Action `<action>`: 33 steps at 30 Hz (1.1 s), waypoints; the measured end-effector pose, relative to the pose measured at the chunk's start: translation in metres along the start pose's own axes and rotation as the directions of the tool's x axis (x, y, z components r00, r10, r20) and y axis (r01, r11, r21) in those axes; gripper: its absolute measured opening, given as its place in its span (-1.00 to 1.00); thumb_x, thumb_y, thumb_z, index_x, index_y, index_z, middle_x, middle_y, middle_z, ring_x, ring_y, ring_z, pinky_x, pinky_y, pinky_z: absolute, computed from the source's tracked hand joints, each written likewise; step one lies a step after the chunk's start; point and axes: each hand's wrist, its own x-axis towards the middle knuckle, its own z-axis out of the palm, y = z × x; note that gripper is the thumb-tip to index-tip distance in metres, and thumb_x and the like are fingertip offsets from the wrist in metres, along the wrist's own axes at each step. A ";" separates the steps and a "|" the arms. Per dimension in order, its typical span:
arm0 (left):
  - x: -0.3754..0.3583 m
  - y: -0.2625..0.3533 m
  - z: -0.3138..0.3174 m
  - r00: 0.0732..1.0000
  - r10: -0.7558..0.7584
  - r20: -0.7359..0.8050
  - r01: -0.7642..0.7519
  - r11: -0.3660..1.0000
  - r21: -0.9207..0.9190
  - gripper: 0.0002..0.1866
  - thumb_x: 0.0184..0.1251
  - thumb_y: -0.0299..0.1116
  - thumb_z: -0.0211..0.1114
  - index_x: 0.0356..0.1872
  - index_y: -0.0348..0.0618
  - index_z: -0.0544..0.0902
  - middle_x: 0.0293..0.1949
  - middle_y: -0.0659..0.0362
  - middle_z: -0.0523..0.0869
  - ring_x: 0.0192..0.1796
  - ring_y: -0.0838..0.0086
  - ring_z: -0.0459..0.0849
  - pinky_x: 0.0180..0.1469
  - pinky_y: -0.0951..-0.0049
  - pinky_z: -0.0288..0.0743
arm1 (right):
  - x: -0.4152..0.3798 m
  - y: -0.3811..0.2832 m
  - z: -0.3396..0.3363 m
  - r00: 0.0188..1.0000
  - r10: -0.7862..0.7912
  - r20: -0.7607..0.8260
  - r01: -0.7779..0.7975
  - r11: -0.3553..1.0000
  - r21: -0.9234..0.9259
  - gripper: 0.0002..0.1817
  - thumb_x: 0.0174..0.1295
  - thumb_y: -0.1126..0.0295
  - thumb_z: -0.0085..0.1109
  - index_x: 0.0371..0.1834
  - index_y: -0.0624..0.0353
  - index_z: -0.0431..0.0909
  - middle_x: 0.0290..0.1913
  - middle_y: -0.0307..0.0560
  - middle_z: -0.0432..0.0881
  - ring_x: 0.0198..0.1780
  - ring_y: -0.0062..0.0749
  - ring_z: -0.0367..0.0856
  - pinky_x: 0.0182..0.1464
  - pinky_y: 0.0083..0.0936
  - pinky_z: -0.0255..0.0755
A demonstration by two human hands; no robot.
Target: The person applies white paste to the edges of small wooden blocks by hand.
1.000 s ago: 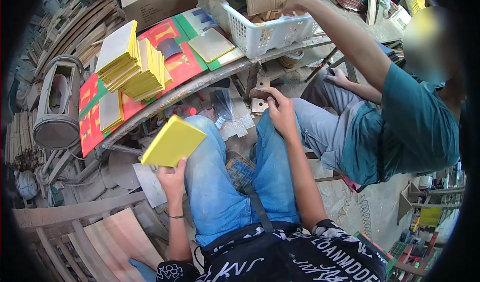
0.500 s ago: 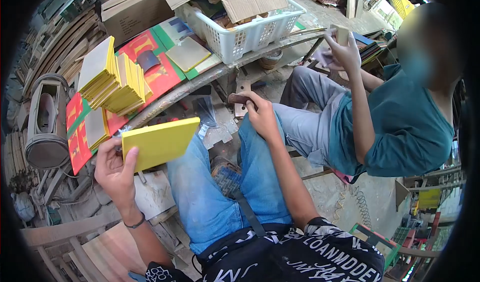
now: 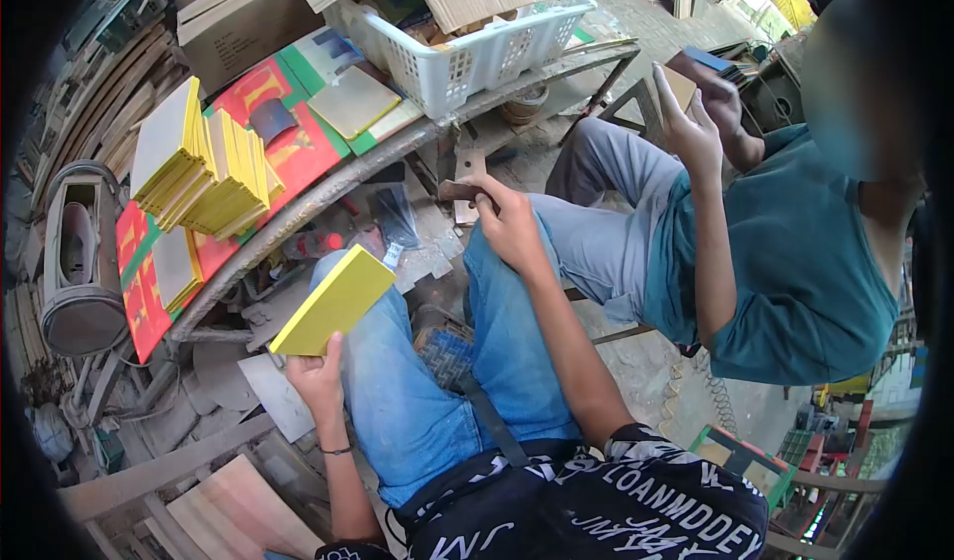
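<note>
My left hand (image 3: 316,381) grips a thin yellow board (image 3: 338,304) by its lower edge, thumb against its face. The board is tilted above my left thigh. My right hand (image 3: 512,227), over my right knee, pinches a brown folded piece of sandpaper (image 3: 459,191). Board and sandpaper are apart. To the left, a stack of yellow-edged boards (image 3: 204,172) stands on a red and green sheet (image 3: 227,252) on the bench. A smaller pile of boards (image 3: 177,270) lies in front of it, and a single board (image 3: 355,103) lies farther right.
A white plastic basket (image 3: 452,78) with cardboard stands at the bench's back, beside a cardboard box (image 3: 243,33). On my right sits a co-worker (image 3: 765,262), hands raised around a small board (image 3: 676,93). A wooden lantern-shaped frame (image 3: 84,262) stands left.
My left hand has moved right and lower with the yellow board, which now slants more steeply. My right hand has shifted slightly left with the sandpaper. The co-worker's hands have moved.
</note>
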 end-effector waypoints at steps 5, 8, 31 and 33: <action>0.004 -0.008 -0.005 0.998 0.003 0.062 -0.006 0.999 0.044 -0.69 0.13 -0.67 0.32 -0.07 -0.41 0.52 -0.12 0.11 0.63 -0.08 0.49 0.61 -0.01 0.52 0.46 | 0.003 0.008 0.004 1.000 -0.015 -0.006 0.015 1.000 0.019 -0.69 0.15 0.64 -0.08 -0.06 0.25 0.54 -0.27 0.13 0.65 -0.26 -0.22 0.66 -0.12 -0.45 0.45; 0.005 0.007 -0.002 0.999 -0.036 0.038 0.032 0.993 0.118 -0.73 0.11 -0.67 0.33 -0.14 -0.39 0.55 -0.16 0.14 0.63 -0.11 0.52 0.60 -0.01 0.53 0.44 | 0.004 0.010 0.005 0.996 -0.083 -0.019 0.084 0.995 0.049 -0.67 0.07 0.64 -0.05 -0.08 0.23 0.54 -0.26 0.19 0.64 -0.20 0.00 0.64 -0.13 -0.31 0.47; 0.023 0.001 -0.018 0.996 0.090 -0.011 -0.090 0.995 0.033 -0.59 0.18 -0.60 0.30 0.07 -0.40 0.46 0.00 0.09 0.58 0.03 0.43 0.55 0.11 0.43 0.41 | 0.001 0.011 0.004 0.997 -0.078 -0.019 0.078 0.996 0.050 -0.69 0.09 0.64 -0.08 -0.09 0.26 0.52 -0.25 0.19 0.64 -0.15 0.02 0.64 -0.09 -0.32 0.48; 0.013 -0.006 -0.027 0.999 0.037 -0.024 -0.036 0.999 0.009 -0.58 0.18 -0.61 0.30 0.08 -0.41 0.44 0.01 0.08 0.58 0.02 0.43 0.55 0.10 0.43 0.41 | -0.001 0.012 0.004 0.999 -0.046 -0.005 0.046 0.998 0.032 -0.69 0.09 0.64 -0.07 -0.10 0.26 0.53 -0.25 0.18 0.64 -0.16 0.02 0.63 -0.10 -0.32 0.48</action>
